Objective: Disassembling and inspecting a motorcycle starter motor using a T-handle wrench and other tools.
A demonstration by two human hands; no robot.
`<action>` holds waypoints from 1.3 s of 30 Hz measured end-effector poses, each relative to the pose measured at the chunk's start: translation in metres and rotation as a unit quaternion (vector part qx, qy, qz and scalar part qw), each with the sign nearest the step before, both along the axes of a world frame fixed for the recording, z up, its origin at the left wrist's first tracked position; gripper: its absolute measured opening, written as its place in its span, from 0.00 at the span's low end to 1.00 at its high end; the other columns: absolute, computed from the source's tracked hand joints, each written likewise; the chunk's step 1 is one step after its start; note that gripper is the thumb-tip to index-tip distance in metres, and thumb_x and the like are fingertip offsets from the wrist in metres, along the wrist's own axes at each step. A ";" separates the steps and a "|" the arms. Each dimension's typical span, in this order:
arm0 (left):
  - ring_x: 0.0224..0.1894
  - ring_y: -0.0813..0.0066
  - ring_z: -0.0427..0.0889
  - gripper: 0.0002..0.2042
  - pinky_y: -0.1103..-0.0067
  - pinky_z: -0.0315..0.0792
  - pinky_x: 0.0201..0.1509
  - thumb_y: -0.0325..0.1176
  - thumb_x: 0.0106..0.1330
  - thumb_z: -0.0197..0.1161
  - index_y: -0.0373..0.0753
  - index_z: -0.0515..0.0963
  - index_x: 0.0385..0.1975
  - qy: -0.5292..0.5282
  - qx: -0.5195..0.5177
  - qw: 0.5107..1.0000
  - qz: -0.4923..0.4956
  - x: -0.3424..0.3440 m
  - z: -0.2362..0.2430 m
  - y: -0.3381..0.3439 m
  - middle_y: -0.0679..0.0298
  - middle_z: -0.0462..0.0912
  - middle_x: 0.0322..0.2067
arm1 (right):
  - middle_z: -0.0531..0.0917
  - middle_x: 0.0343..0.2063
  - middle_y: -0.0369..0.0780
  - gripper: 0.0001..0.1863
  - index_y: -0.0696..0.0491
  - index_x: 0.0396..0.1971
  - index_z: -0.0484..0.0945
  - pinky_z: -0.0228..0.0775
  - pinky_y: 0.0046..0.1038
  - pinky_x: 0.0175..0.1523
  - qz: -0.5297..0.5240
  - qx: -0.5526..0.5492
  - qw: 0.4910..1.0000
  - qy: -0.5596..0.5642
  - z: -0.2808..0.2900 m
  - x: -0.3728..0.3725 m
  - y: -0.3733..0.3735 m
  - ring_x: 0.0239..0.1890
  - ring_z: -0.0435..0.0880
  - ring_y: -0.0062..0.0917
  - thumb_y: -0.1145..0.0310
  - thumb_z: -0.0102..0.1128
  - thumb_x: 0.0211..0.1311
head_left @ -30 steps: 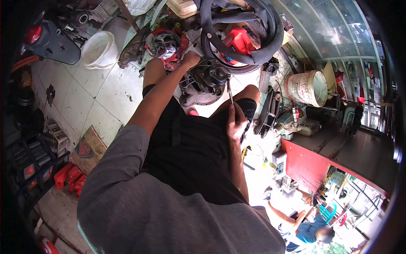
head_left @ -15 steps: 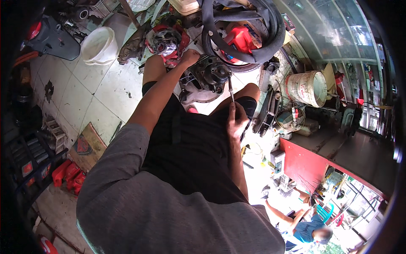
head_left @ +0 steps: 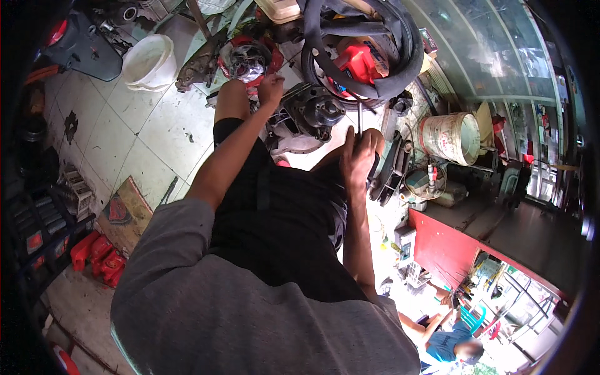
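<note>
A dark metal engine casing (head_left: pixel 312 112) with a round raised cover rests on the floor between my knees. My left hand (head_left: pixel 270 92) is curled just left of it; whatever its fingers hold, if anything, is too small to make out. On the other side, my right hand (head_left: pixel 360 157) grips a slim, straight metal tool (head_left: pixel 359 119) in front of my right knee. The tool's shaft points away from me, and its far end is apart from the casing. A red basin (head_left: pixel 273 59) with metal parts in it sits beyond my left hand.
Black rubber tubes and a tyre (head_left: pixel 409 62) lie beyond the casing, around a red bottle (head_left: pixel 362 59). A white bucket (head_left: pixel 150 62) stands far left, and a stained bucket (head_left: pixel 447 137) at right. Another person (head_left: pixel 447 344) sits at lower right.
My right hand has moved away from me and slightly right, taking the tool off the casing's edge. My left hand has drawn back leftward from the casing.
</note>
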State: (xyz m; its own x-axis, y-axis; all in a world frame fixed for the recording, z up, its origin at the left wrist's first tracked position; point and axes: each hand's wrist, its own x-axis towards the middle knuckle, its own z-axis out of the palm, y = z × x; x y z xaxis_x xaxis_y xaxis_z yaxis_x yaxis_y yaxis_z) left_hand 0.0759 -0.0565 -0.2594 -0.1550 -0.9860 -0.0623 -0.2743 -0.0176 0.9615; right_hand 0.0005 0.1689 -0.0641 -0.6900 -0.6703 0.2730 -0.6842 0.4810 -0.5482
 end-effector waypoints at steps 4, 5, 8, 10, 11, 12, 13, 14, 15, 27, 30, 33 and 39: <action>0.26 0.73 0.78 0.07 0.78 0.69 0.31 0.29 0.48 0.56 0.39 0.80 0.26 0.056 0.133 0.989 -0.022 0.011 0.028 0.039 0.62 0.80 0.22 | 0.63 0.41 0.62 0.39 0.69 0.38 0.60 0.63 0.45 0.47 0.056 0.044 0.994 0.087 -0.028 -0.023 -0.038 0.42 0.68 0.54 0.49 0.67 0.44; 0.25 0.75 0.76 0.07 0.77 0.68 0.30 0.30 0.48 0.57 0.40 0.80 0.25 0.124 0.203 0.970 -0.052 0.015 0.030 0.047 0.65 0.79 0.22 | 0.61 0.45 0.64 0.44 0.71 0.41 0.58 0.62 0.45 0.51 0.081 0.106 0.991 -0.007 -0.032 -0.030 -0.047 0.46 0.66 0.56 0.47 0.69 0.39; 0.25 0.80 0.73 0.08 0.77 0.64 0.30 0.33 0.47 0.58 0.44 0.79 0.28 0.183 0.395 0.895 -0.095 0.018 0.075 0.079 0.70 0.78 0.23 | 0.63 0.46 0.65 0.51 0.71 0.42 0.58 0.61 0.42 0.54 0.124 0.085 0.988 -0.041 -0.056 -0.046 -0.060 0.49 0.65 0.57 0.44 0.73 0.29; 0.27 0.83 0.74 0.07 0.73 0.63 0.39 0.37 0.51 0.58 0.47 0.78 0.29 0.147 0.429 0.880 -0.143 0.029 0.080 0.087 0.75 0.79 0.28 | 0.65 0.44 0.61 0.47 0.68 0.39 0.59 0.63 0.42 0.52 0.153 0.108 0.982 -0.026 -0.055 -0.040 -0.071 0.47 0.67 0.54 0.49 0.75 0.26; 0.27 0.83 0.74 0.07 0.73 0.63 0.39 0.37 0.51 0.58 0.47 0.78 0.29 0.153 0.427 0.881 -0.138 0.032 0.078 0.084 0.75 0.79 0.28 | 0.66 0.43 0.61 0.45 0.67 0.38 0.59 0.64 0.42 0.50 0.166 0.122 0.978 -0.032 -0.054 -0.038 -0.075 0.46 0.68 0.53 0.51 0.75 0.26; 0.28 0.83 0.74 0.07 0.74 0.62 0.41 0.38 0.52 0.57 0.48 0.78 0.29 0.125 0.461 0.867 -0.145 0.035 0.072 0.080 0.75 0.79 0.29 | 0.66 0.43 0.61 0.45 0.67 0.38 0.59 0.64 0.42 0.50 0.173 0.121 0.977 -0.030 -0.056 -0.036 -0.078 0.46 0.68 0.53 0.51 0.75 0.26; 0.29 0.83 0.74 0.07 0.74 0.62 0.42 0.38 0.52 0.57 0.48 0.77 0.29 0.098 0.494 0.850 -0.151 0.038 0.063 0.077 0.75 0.79 0.29 | 0.67 0.42 0.59 0.45 0.66 0.38 0.58 0.64 0.42 0.49 0.175 0.121 0.977 -0.015 -0.061 -0.035 -0.081 0.45 0.69 0.52 0.53 0.76 0.26; 0.30 0.83 0.74 0.06 0.74 0.62 0.43 0.39 0.53 0.57 0.49 0.77 0.29 0.112 0.517 0.837 -0.141 0.040 0.054 0.074 0.75 0.80 0.29 | 0.68 0.40 0.58 0.44 0.65 0.39 0.58 0.65 0.42 0.48 0.177 0.120 0.977 -0.001 -0.067 -0.034 -0.082 0.44 0.70 0.50 0.55 0.76 0.25; 0.30 0.83 0.74 0.06 0.74 0.62 0.43 0.39 0.53 0.57 0.49 0.77 0.29 0.114 0.516 0.838 -0.138 0.041 0.052 0.073 0.75 0.80 0.29 | 0.68 0.40 0.58 0.44 0.65 0.39 0.58 0.65 0.42 0.48 0.181 0.120 0.976 0.000 -0.072 -0.035 -0.083 0.44 0.70 0.50 0.55 0.76 0.25; 0.26 0.80 0.74 0.05 0.74 0.65 0.38 0.38 0.54 0.56 0.47 0.75 0.27 0.188 0.519 0.826 -0.112 0.021 0.046 0.077 0.73 0.79 0.25 | 0.78 0.29 0.53 0.42 0.61 0.36 0.62 0.72 0.39 0.40 0.160 0.245 0.956 0.029 -0.067 -0.050 -0.090 0.35 0.78 0.47 0.52 0.76 0.23; 0.23 0.80 0.73 0.05 0.74 0.65 0.34 0.38 0.53 0.57 0.46 0.75 0.24 0.169 0.501 0.842 -0.105 0.017 0.047 0.080 0.72 0.79 0.23 | 0.78 0.30 0.53 0.40 0.60 0.35 0.63 0.71 0.39 0.40 0.153 0.224 0.961 0.051 -0.063 -0.049 -0.086 0.35 0.78 0.47 0.52 0.75 0.23; 0.22 0.80 0.72 0.05 0.74 0.64 0.33 0.39 0.53 0.57 0.47 0.75 0.24 0.158 0.497 0.846 -0.112 0.016 0.044 0.085 0.71 0.78 0.23 | 0.78 0.29 0.53 0.40 0.60 0.35 0.64 0.71 0.39 0.39 0.175 0.197 0.964 0.044 -0.061 -0.050 -0.083 0.34 0.78 0.47 0.52 0.75 0.23; 0.40 0.60 0.77 0.21 0.58 0.60 0.57 0.52 0.57 0.52 0.43 0.71 0.43 0.195 0.607 0.759 -0.131 -0.008 0.025 0.102 0.57 0.79 0.34 | 0.78 0.29 0.48 0.36 0.58 0.34 0.67 0.71 0.36 0.38 0.174 0.157 0.971 0.041 -0.055 -0.053 -0.064 0.32 0.79 0.43 0.54 0.76 0.25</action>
State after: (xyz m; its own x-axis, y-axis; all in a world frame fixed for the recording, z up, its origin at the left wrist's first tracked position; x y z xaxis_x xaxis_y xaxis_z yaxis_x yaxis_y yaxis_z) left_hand 0.0683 0.0451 -0.2346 -0.5756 -0.1712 -0.7996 -0.1201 -0.9495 0.2898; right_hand -0.0522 0.1052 -0.1191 -0.3918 -0.9180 0.0617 -0.8705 0.3482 -0.3479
